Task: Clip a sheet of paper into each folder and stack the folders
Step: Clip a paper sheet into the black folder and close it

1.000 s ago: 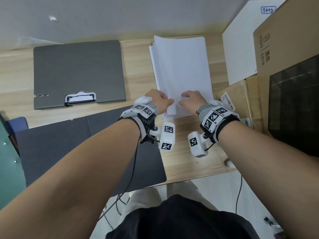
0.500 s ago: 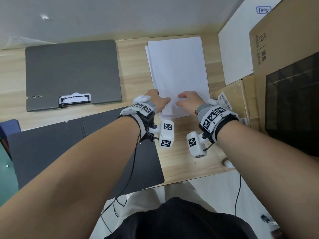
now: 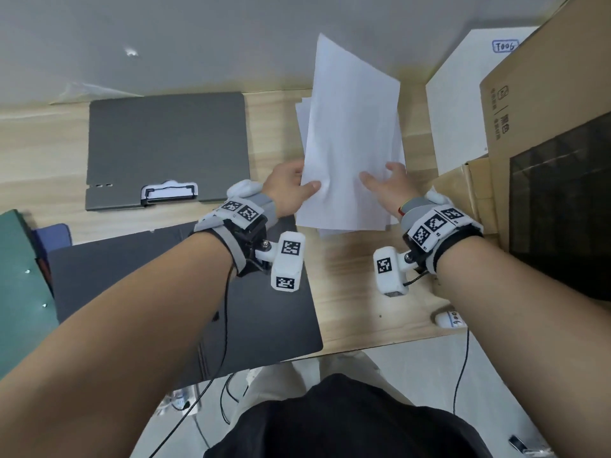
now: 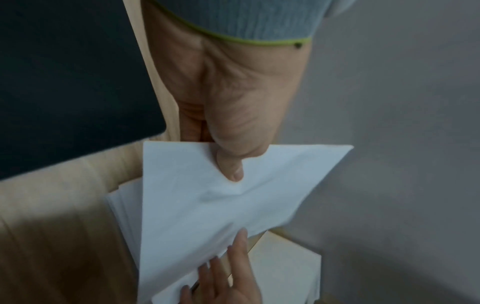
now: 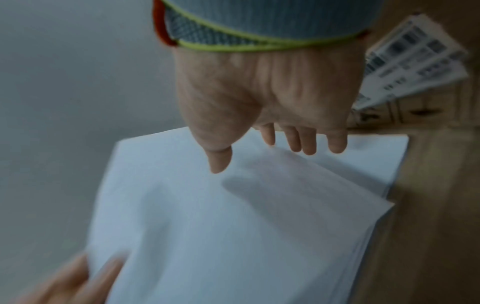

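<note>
Now the left hand [image 3: 291,188] pinches 1 sheet of paper [image 3: 350,143] by its near edge, lifting it off the paper stack [image 5: 376,164]. Beside it the right hand [image 3: 388,188] hovers with relaxed, spread fingers [image 5: 306,142], likely keeping lower sheets down.

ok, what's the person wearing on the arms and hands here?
Bare forearms, no sleeves. Each wrist has a grey knit cuff with lime edging under a black-and-white strap bearing square fiducial markers. A white camera pod with more markers hangs off the left wrist and the right wrist. A black cable runs down from the left rig. Left hand and right hand are gloveless.

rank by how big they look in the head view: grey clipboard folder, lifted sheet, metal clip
1. grey clipboard folder
2. lifted sheet, close behind; raised nearer the camera, so this order is unsure
3. metal clip, clearly smallest
</note>
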Motion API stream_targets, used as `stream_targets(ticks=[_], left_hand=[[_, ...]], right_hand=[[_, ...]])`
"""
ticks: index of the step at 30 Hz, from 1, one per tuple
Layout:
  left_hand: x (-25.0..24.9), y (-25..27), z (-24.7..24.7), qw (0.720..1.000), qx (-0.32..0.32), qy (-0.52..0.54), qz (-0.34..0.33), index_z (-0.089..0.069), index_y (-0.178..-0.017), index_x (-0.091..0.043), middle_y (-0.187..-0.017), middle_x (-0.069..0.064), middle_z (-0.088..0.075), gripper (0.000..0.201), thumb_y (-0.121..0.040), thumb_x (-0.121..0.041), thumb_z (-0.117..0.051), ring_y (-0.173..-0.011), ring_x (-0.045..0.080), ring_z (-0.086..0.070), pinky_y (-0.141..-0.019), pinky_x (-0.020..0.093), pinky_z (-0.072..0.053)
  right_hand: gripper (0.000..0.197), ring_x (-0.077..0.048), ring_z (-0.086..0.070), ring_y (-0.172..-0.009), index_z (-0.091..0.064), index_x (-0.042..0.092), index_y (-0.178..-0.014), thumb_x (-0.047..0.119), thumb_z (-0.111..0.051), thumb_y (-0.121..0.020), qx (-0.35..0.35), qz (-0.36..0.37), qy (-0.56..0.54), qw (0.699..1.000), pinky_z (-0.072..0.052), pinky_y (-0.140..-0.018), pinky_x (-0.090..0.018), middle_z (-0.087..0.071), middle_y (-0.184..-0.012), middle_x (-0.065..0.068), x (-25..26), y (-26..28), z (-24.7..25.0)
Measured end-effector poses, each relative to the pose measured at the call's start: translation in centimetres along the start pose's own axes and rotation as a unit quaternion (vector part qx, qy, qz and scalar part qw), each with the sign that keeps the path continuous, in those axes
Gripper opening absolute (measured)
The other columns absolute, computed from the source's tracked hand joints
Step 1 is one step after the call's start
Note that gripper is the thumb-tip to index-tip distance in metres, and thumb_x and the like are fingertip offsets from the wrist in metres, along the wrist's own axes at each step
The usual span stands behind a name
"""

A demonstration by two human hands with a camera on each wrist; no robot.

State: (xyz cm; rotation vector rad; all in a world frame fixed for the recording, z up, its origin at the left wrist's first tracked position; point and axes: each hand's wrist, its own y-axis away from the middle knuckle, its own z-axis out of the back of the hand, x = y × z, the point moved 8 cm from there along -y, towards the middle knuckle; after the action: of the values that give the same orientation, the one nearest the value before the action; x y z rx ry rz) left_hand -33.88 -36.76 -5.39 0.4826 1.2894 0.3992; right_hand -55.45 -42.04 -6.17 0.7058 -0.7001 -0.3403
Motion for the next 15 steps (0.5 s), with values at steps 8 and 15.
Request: stream_targets(ticks=[8,15], left_hand=[[6.7,6.4,6.6,0.990,-0.014,0.077,0.115,-0.066,-0.123,-0.008,-0.117,0.008,-0.073,0.036,-0.090,-0.020,-0.073,-0.110,0.029,-0.069,-0.092,0.050,-0.057],[12.9,11.0,11.6,0.969,-0.165,0.048,0.177,-0.066,-0.116,-0.002,-0.102,0.008,-0.072,0.038,-0.089,-0.028,-0.074,-0.074,0.012,-0.068,-0.059,0.015,-0.053]], right_hand=[[0.025,-0.024,-0.071,-0.094,-0.069,0.019,-0.100,0.036,-0.076,-0.082,0.091,-0.006,-0.241,0.966,-0.058,-0.072,-0.039,-0.073,-0.109,-0.004,1.3,3.5,-4.3],[0.038,-0.020,-0.070,-0.081,-0.070,0.005,-0.098,0.037,-0.078,-0.079,0.161,0.052,-0.043,0.985,-0.056,-0.070,-0.030,-0.073,-0.096,-0.002,1.6,6.1,-10.2]])
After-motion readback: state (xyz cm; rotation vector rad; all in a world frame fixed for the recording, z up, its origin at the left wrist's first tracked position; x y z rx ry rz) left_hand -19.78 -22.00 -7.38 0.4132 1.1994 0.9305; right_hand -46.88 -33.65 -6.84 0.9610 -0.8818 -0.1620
